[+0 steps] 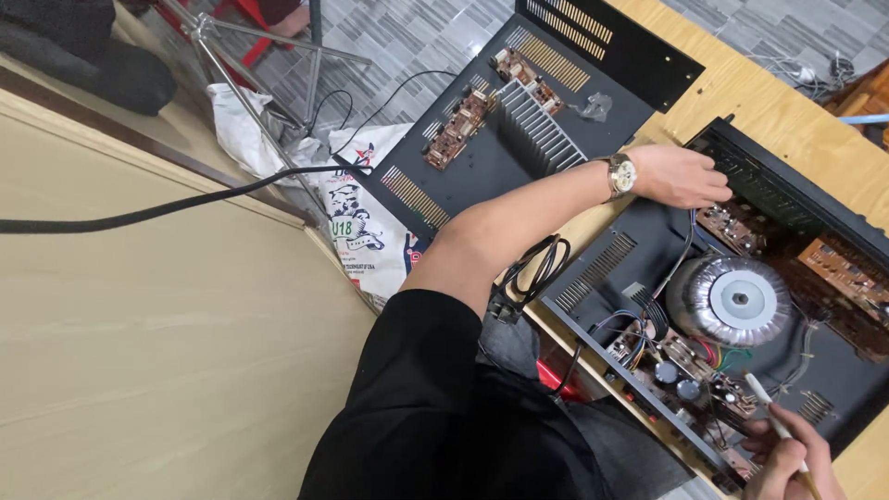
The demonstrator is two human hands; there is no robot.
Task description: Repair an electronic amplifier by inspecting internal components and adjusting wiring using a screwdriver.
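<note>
Head view, open amplifier (648,278) lower right of frame, left hand (681,176) resting fingers curled on its upper edge, right hand (787,458) at bottom right pinching a thin stick tool (773,417) over the circuit board (704,375), white printed bag (366,231) centre left on floor.

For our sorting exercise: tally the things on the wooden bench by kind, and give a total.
Open amplifier chassis: 1
Removed black panels, one with heatsink and boards, one slotted: 2
Toroidal transformer: 1
Thin tool in right hand: 1
Wristwatch by left hand: 1
Total: 6
</note>
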